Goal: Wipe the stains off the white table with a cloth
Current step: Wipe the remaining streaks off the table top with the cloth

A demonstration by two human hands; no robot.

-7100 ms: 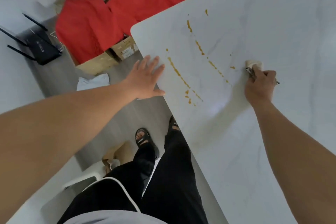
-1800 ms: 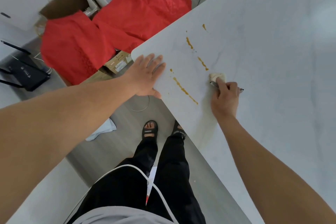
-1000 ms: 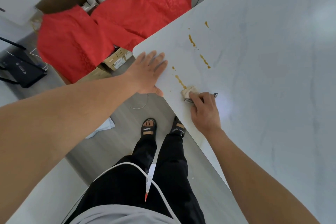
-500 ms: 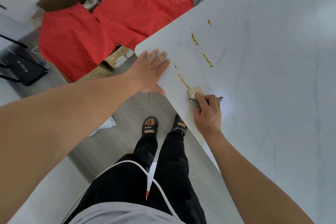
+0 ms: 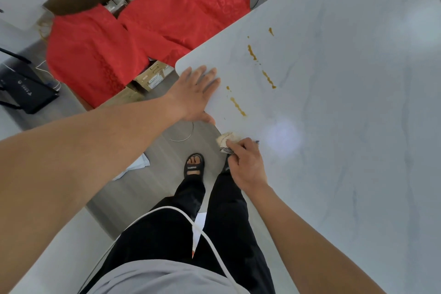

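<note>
You see red fabric (image 5: 100, 55) draped over cardboard boxes (image 5: 152, 76), a black router (image 5: 26, 88) on the grey floor (image 5: 164, 157), and your black sandal (image 5: 194, 164).

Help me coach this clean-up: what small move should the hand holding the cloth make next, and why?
Probably push the crumpled beige cloth forward from the edge of the white table, over the nearest brown streak. The right hand grips the cloth at that edge; the streak lies just beyond it, unwiped, with more streaks farther on. The left hand rests flat near the corner.
</note>
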